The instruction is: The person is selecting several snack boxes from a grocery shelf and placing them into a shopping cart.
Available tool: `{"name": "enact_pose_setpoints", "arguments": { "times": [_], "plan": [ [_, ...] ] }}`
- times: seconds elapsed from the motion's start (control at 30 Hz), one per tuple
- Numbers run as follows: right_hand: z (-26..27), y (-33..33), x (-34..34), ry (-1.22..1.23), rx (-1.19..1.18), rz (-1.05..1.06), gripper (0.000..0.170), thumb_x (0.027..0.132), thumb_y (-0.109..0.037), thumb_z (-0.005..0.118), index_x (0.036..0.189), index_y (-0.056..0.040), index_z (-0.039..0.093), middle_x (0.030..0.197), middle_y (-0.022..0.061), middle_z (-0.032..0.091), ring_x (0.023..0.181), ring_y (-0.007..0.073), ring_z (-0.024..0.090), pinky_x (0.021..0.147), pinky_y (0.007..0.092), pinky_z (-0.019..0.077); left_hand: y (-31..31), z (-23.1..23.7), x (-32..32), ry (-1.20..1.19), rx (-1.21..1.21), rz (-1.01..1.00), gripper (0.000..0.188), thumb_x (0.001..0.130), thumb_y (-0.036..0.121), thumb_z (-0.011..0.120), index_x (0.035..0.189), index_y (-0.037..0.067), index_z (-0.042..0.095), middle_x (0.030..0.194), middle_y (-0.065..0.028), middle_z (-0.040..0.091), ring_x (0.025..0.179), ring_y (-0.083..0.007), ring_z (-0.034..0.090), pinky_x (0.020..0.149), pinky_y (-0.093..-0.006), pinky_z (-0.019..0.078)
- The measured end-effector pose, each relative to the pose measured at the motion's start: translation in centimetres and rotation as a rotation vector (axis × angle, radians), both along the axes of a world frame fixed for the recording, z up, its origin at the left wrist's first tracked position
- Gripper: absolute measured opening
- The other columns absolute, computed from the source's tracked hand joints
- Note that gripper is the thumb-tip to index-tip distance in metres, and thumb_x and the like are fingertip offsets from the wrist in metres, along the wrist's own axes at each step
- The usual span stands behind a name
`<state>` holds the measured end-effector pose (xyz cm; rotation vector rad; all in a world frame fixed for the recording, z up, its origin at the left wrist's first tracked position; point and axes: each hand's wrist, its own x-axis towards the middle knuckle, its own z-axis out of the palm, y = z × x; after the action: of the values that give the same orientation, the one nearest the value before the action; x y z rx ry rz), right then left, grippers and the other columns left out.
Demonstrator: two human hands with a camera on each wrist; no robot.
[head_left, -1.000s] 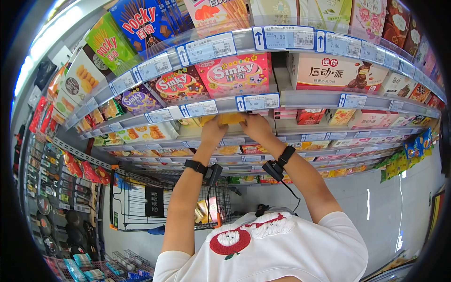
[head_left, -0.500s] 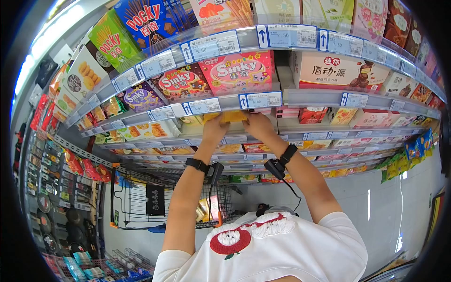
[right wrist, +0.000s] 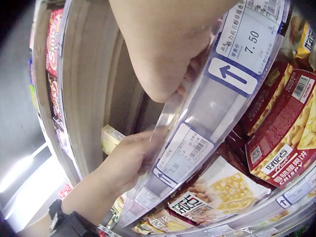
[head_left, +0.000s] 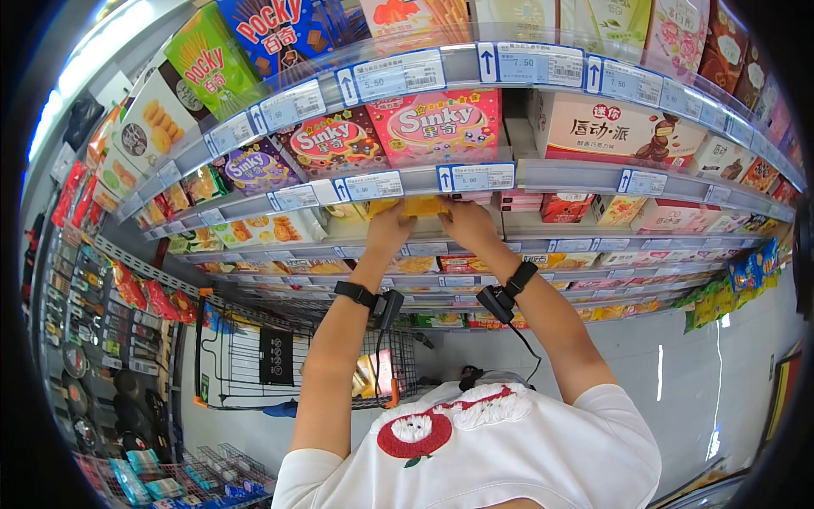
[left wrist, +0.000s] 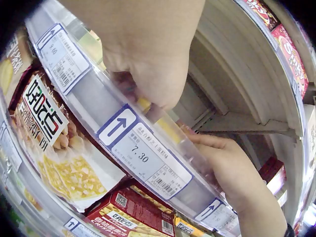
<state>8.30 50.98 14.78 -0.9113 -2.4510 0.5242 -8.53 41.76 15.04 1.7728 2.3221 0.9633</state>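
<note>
Both hands reach into a lower shelf, under the row of Sinky boxes [head_left: 437, 127], at a yellow package [head_left: 426, 206]. My left hand [head_left: 389, 231] grips the package's left end with curled fingers. At the right end, my right hand [head_left: 469, 226] holds it, the fingers mostly hidden behind the shelf's clear front strip in the right wrist view. A sliver of the yellow package [left wrist: 170, 129] shows between the two hands in the left wrist view. The price strip [left wrist: 143, 150] runs right in front of the fingers.
Pocky boxes [head_left: 208, 64] stand on the shelf above, left. Pink boxes [head_left: 519, 202] lie right of the right hand. Cookie packs [left wrist: 64, 143] fill the shelf below. A shopping cart [head_left: 246, 365] with some packages stands at lower left.
The head view has shifted slightly, so the upper shelves appear a little farther right. Both hands stay at the yellow package, with hardly any movement.
</note>
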Motion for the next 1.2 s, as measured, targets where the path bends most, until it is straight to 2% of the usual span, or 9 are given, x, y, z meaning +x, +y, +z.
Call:
{"name": "enact_pose_setpoints", "arguments": {
  "times": [0.1, 0.2, 0.3, 0.33, 0.43, 0.53, 0.73, 0.83, 1.2],
  "plan": [
    [-0.1, 0.0, -0.1, -0.012, 0.021, -0.022, 0.039, 0.08, -0.026, 0.052, 0.117, -0.013, 0.054, 0.079, 0.0151, 0.064, 0.074, 0.0314, 0.062, 0.066, 0.0429, 0.0501, 0.1, -0.5, -0.1, 0.065, 0.079, -0.025, 0.046, 0.071, 0.023, 0.062, 0.112, 0.004, 0.054, 0.083, -0.0217, 0.061, 0.078, -0.0375, 0.059, 0.071, -0.0429, 0.0487],
    [0.1, -0.3, -0.1, 0.045, 0.059, -0.049, 0.034, 0.077, -0.022, 0.057, 0.111, -0.0144, 0.058, 0.073, 0.0103, 0.063, 0.065, 0.028, 0.062, 0.059, 0.039, 0.0505, 0.1, -0.2, 0.1, 0.039, 0.051, 0.007, 0.045, 0.071, 0.023, 0.061, 0.11, 0.003, 0.054, 0.081, -0.0226, 0.061, 0.078, -0.0385, 0.058, 0.071, -0.0438, 0.0484],
    [0.3, -0.6, 0.2, 0.341, 0.075, -0.024, 0.034, 0.076, -0.019, 0.06, 0.109, -0.0126, 0.058, 0.07, 0.0096, 0.061, 0.058, 0.0262, 0.06, 0.057, 0.0371, 0.0501, -0.1, 0.3, 0.2, 0.075, -0.016, 0.048, 0.054, 0.071, 0.027, 0.065, 0.115, -0.001, 0.053, 0.086, -0.0193, 0.063, 0.074, -0.0318, 0.062, 0.07, -0.0369, 0.0503],
    [0.6, -0.7, 0.8, 0.344, 0.039, -0.026, 0.032, 0.075, -0.017, 0.058, 0.106, -0.0102, 0.058, 0.08, 0.0145, 0.059, 0.074, 0.0329, 0.059, 0.061, 0.0417, 0.0497, -0.2, 0.1, 0.2, 0.067, -0.021, 0.061, 0.054, 0.071, 0.028, 0.065, 0.115, 0.0, 0.054, 0.086, -0.0191, 0.063, 0.075, -0.0322, 0.062, 0.07, -0.0371, 0.0502],
    [0.8, -0.3, 1.7, 0.271, 0.436, -0.225, 0.034, 0.073, -0.02, 0.062, 0.105, -0.0086, 0.059, 0.092, 0.0164, 0.057, 0.078, 0.0293, 0.059, 0.062, 0.0402, 0.0503, 0.2, -0.6, -0.1, 0.06, 0.002, 0.082, 0.054, 0.071, 0.029, 0.064, 0.116, 0.002, 0.054, 0.085, -0.0187, 0.063, 0.076, -0.0331, 0.062, 0.071, -0.0378, 0.05],
    [1.0, 0.2, 2.0, 0.074, 0.337, -0.308, 0.034, 0.073, -0.021, 0.062, 0.103, -0.005, 0.058, 0.099, 0.0194, 0.053, 0.088, 0.0321, 0.056, 0.065, 0.0425, 0.0503, 0.3, -1.0, -0.2, 0.067, 0.006, 0.088, 0.055, 0.071, 0.03, 0.064, 0.118, 0.004, 0.053, 0.085, -0.0189, 0.063, 0.076, -0.0333, 0.061, 0.071, -0.0386, 0.0497],
    [-0.5, 0.9, 1.6, 0.212, 0.49, -0.244, 0.026, 0.076, -0.019, 0.058, 0.095, -0.0017, 0.061, 0.097, 0.0173, 0.058, 0.091, 0.0334, 0.055, 0.073, 0.0416, 0.049, -0.1, 0.1, 0.2, 0.051, -0.063, 0.104, 0.059, 0.071, 0.032, 0.062, 0.121, 0.005, 0.05, 0.083, -0.0199, 0.063, 0.077, -0.034, 0.061, 0.071, -0.0396, 0.0495],
    [0.0, 0.7, 1.6, 0.188, 0.431, -0.227, 0.024, 0.075, -0.015, 0.056, 0.094, -0.0013, 0.062, 0.097, 0.0166, 0.059, 0.093, 0.0342, 0.055, 0.077, 0.041, 0.0481, -0.2, -0.2, 0.1, 0.056, -0.025, 0.099, 0.059, 0.071, 0.033, 0.062, 0.122, 0.005, 0.049, 0.082, -0.0204, 0.063, 0.077, -0.0347, 0.06, 0.071, -0.04, 0.0495],
    [0.1, 0.8, 1.7, 0.237, 0.506, -0.196, 0.027, 0.07, -0.007, 0.054, 0.095, -0.0029, 0.062, 0.091, 0.0147, 0.062, 0.089, 0.0309, 0.057, 0.074, 0.039, 0.0491, -0.3, 0.1, 0.3, 0.052, -0.034, 0.08, 0.059, 0.073, 0.031, 0.06, 0.123, 0.003, 0.048, 0.089, -0.0236, 0.061, 0.081, -0.0357, 0.059, 0.071, -0.0411, 0.0491]
  ]
}}
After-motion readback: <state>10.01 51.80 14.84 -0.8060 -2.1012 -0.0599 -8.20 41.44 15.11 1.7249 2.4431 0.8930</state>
